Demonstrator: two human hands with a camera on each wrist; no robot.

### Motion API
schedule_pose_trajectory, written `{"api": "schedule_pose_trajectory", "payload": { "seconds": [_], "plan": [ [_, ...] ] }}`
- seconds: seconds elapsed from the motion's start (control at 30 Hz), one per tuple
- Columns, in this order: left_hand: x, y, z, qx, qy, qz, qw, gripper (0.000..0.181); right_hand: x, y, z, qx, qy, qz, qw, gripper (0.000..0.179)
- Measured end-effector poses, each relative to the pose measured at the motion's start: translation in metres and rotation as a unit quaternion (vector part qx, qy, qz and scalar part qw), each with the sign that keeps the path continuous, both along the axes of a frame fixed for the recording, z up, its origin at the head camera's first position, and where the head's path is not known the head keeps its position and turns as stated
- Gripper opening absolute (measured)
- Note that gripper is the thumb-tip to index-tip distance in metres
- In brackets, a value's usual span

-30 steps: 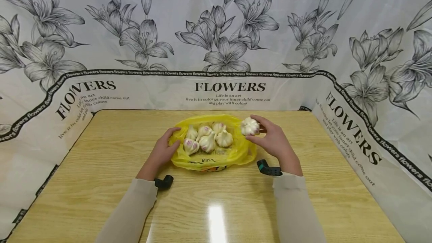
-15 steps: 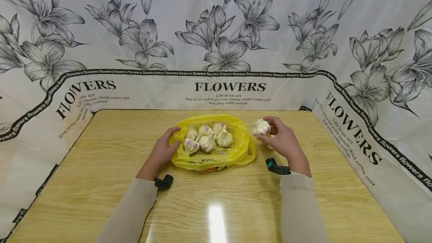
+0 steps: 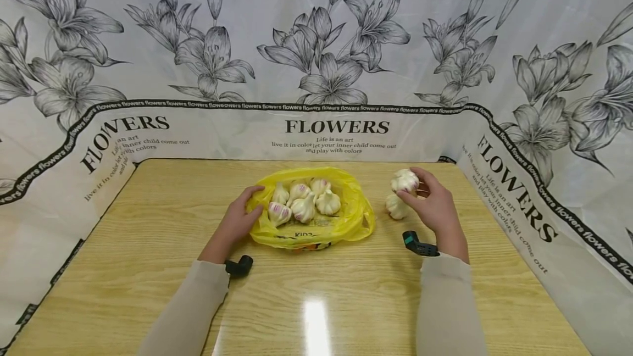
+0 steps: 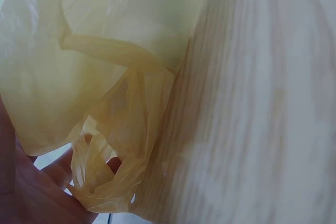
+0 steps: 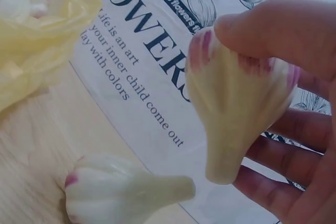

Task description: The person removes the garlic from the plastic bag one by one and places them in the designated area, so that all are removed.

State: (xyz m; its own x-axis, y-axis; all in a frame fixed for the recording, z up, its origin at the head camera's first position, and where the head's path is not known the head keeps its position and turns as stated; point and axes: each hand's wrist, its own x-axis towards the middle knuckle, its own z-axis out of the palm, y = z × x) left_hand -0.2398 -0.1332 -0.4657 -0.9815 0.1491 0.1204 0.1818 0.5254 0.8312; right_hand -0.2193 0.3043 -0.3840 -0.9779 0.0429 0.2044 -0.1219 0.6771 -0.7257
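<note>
A yellow plastic bag lies spread on the table with several white-and-purple garlic bulbs in it. My left hand holds the bag's left rim; in the left wrist view the hand is at the lower left, its fingers partly hidden by thin yellow film. To the right of the bag, my right hand pinches a garlic bulb between thumb and fingers, raised off the table. In the right wrist view this bulb hangs stem down. Beneath it, another garlic bulb lies on the table.
The wooden table is enclosed at the back and sides by a white flower-printed cloth. Black wrist devices, one on the left wrist and one on the right, stick out over the tabletop.
My right hand has carried its garlic bulb rightward, away from the bag's right edge. The bulb lying on the table has come into fuller view beneath it. My left hand stays put.
</note>
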Motion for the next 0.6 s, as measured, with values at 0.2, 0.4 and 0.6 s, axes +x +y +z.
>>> {"api": "schedule_pose_trajectory", "payload": {
  "seconds": [0.2,0.4,0.6],
  "plan": [
    [0.000,0.000,0.000,0.004,0.005,-0.003,1.0000,0.046,0.001,0.009,-0.002,-0.015,0.010,-0.043,0.9989,0.078],
    [0.000,-0.001,0.000,-0.001,0.006,-0.003,1.0000,0.046,0.002,0.019,-0.005,-0.041,-0.008,-0.095,0.9946,0.082],
    [-0.001,-0.001,-0.001,-0.002,0.006,-0.003,1.0000,0.045,0.000,0.026,-0.010,-0.032,0.003,-0.121,0.9921,0.078]
  ]
}}
